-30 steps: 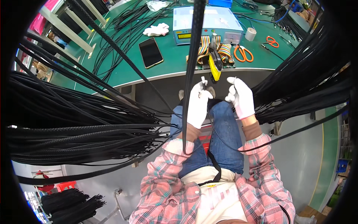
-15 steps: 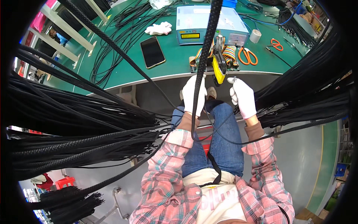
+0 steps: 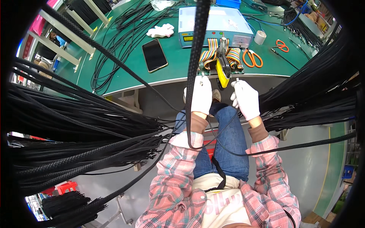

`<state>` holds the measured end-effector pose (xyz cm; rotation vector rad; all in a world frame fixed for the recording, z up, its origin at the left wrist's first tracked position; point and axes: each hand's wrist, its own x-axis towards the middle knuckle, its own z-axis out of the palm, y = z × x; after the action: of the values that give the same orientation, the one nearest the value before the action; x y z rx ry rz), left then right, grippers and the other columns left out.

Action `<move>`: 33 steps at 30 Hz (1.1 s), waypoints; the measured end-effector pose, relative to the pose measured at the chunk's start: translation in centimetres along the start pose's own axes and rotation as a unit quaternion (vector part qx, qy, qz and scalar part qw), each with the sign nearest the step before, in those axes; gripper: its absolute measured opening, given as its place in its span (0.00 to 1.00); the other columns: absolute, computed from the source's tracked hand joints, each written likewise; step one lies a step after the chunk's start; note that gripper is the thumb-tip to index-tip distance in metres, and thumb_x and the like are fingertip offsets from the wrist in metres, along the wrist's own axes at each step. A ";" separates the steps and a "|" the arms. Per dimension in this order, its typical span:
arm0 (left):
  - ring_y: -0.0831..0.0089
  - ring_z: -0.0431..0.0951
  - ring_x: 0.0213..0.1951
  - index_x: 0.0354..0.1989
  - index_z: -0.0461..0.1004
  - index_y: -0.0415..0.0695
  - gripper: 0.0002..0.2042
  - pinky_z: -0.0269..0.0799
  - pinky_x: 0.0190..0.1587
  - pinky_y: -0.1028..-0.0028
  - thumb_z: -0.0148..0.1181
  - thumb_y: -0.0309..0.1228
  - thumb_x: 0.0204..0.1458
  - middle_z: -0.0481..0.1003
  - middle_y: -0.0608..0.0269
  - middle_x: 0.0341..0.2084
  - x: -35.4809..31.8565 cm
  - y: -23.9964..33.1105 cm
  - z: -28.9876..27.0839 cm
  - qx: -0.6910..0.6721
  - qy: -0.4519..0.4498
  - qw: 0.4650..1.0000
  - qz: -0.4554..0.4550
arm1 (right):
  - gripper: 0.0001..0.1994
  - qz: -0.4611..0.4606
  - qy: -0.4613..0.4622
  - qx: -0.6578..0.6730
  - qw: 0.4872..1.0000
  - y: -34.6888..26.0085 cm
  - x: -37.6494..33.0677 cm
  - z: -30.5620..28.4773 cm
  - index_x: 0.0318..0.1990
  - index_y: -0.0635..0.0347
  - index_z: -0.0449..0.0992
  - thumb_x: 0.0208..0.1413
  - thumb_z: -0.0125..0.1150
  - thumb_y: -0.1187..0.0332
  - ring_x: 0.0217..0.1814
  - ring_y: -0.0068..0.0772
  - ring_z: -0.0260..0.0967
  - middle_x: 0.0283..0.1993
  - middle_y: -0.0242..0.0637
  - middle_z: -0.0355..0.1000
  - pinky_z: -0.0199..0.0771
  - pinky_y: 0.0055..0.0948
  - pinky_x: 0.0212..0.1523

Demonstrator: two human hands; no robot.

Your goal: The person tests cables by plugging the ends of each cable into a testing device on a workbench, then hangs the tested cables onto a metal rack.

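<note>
My left hand [image 3: 201,95], in a white glove, is closed near the table edge. A small metal cable plug [image 3: 202,80] shows at its fingertips, just below the left end of the test fixture. My right hand [image 3: 246,99], also gloved, pinches another small metal plug [image 3: 237,79] to the right of the clamp. A thin black cable [image 3: 218,141] loops over my lap between the hands. Between them, a toggle clamp with a yellow-covered handle [image 3: 223,76] juts over the edge, with striped ribbon cables [image 3: 232,57] behind it. A thick braided cable [image 3: 193,64] hangs in front of my left hand.
A light blue tester box [image 3: 213,22] stands behind the fixture. On the green table [image 3: 121,78] lie a phone [image 3: 155,55], a spare glove [image 3: 161,30], orange-handled scissors [image 3: 252,58] and a tape roll [image 3: 260,37]. Black cable bundles [image 3: 76,110] hang at both sides.
My left hand has turned slightly and its plug now shows by the fixture. My right hand has shifted a little left. The hanging braided cable has swung left.
</note>
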<state>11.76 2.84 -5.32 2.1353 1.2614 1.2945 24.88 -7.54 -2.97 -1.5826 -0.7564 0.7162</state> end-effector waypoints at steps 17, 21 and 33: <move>0.75 0.70 0.15 0.34 0.80 0.37 0.12 0.64 0.24 0.76 0.51 0.30 0.55 0.77 0.61 0.23 -1.3 -8.6 -6.4 -0.148 -0.151 0.969 -0.129 | 0.10 -0.021 -0.081 0.080 0.993 -0.1 2.4 -1.2 0.34 0.63 0.78 0.58 0.53 0.67 0.10 0.21 0.58 0.16 0.33 0.69 0.55 0.20 0.12; 0.71 0.72 0.18 0.34 0.80 0.39 0.10 0.66 0.25 0.73 0.54 0.31 0.52 0.78 0.59 0.24 -3.0 -9.5 -6.0 -0.115 -0.215 0.962 -0.120 | 0.10 -0.024 -0.084 0.083 0.993 -0.3 2.5 -1.3 0.33 0.63 0.78 0.58 0.53 0.67 0.11 0.20 0.59 0.16 0.33 0.70 0.55 0.19 0.12; 0.61 0.77 0.31 0.38 0.77 0.41 0.08 0.73 0.34 0.67 0.54 0.29 0.54 0.78 0.59 0.35 -16.0 1.2 -2.2 -0.157 -0.376 0.846 0.343 | 0.12 -0.257 0.174 -0.403 0.861 0.9 3.5 0.5 0.30 0.60 0.76 0.56 0.54 0.60 0.20 0.48 0.70 0.21 0.43 0.74 0.71 0.39 0.23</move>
<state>7.49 -11.31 -11.89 2.5099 -0.0476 0.6232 26.66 -4.59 -4.08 -2.0305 -1.2227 -0.3454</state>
